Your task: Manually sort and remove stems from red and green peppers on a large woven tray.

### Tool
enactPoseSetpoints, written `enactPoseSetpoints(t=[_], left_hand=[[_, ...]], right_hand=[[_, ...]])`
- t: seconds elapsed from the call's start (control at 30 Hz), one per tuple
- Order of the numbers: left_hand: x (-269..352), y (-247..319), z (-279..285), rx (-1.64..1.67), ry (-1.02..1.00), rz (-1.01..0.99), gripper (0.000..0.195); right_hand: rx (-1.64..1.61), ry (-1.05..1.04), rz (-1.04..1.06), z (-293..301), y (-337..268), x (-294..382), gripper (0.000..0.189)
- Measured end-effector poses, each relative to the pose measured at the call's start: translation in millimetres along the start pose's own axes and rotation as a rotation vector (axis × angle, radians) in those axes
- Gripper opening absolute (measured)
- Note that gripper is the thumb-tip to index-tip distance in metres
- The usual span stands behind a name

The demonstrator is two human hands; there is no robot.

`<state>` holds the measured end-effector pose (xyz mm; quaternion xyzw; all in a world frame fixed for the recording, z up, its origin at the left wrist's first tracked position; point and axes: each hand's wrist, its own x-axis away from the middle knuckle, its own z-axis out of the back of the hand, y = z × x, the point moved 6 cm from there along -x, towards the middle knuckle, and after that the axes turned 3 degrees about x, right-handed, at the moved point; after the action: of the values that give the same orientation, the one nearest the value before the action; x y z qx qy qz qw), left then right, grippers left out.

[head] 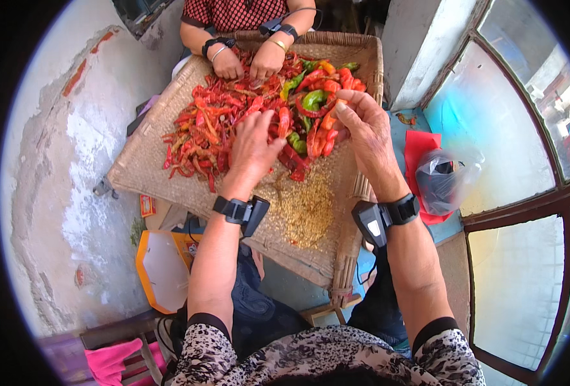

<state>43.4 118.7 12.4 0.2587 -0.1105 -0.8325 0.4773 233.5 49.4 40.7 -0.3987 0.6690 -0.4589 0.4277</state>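
A large woven basket tray [145, 149] lies before me with a heap of red chili peppers [193, 140] on its left and middle. Plumper red, orange and green peppers [316, 100] lie at the right. My left hand [253, 147] is over the heap, fingers spread, its fingertips near a red-orange pepper; nothing shows in its grasp. My right hand [366, 128] pinches an orange pepper [332, 116] between thumb and fingers above the plumper pile. A patch of pale yellow seeds [306, 207] covers the tray nearer to me. Both my wrists wear strapped black devices.
Across the tray, another person's two hands [246, 62] are in the chilies. A red sheet and a clear plastic bag [442, 181] lie on a blue surface at the right, by framed windows. An orange-edged box [164, 270] stands low at the left, near a plastered wall [82, 159].
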Motion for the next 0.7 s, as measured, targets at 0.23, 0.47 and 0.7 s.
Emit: enactPoseSetpoints(t=[0.23, 0.47, 0.7], left_hand=[[-30.9, -11.1, -47.9, -0.264, -0.330, 0.089, 0.090], [-30.7, -37.1, -41.4, -0.065, -0.169, 0.131, 0.047], [-4.8, -6.4, -23.9, 0.176, -0.169, 0.092, 0.036]], right_hand=[[0.030, 0.072, 0.074, 16.2, -7.2, -7.9, 0.020], [0.165, -0.006, 0.070, 4.6, -7.8, 0.1, 0.015], [0.282, -0.123, 0.089, -3.9, -0.7, 5.7, 0.015]])
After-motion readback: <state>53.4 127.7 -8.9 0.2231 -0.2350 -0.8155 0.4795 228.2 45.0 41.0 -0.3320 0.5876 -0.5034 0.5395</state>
